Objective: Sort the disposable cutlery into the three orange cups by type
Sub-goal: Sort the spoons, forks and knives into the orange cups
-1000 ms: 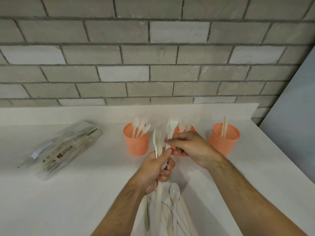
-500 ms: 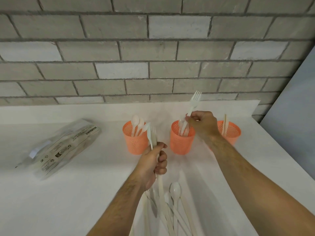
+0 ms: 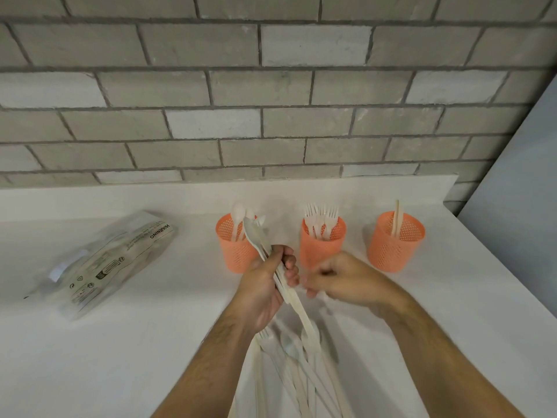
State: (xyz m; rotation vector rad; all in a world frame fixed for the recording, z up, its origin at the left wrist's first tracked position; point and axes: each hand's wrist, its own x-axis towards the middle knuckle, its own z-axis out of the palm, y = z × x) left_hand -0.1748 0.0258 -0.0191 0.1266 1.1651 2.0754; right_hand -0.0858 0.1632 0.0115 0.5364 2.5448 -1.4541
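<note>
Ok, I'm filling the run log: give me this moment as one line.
left hand: grips cutlery bundle | right hand: blurred, beside bundle | middle cup: forks | table: loose pile remains

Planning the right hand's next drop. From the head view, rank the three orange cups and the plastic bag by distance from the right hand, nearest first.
From the right hand:
1. Fork cup, middle, just behind the hand.
2. Knife cup, on the right, and spoon cup, on the left: too close to call.
3. Plastic bag, far left.

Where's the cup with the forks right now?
In the head view, the cup with the forks is the middle of three orange cups near the brick wall, just beyond the right hand.
</note>
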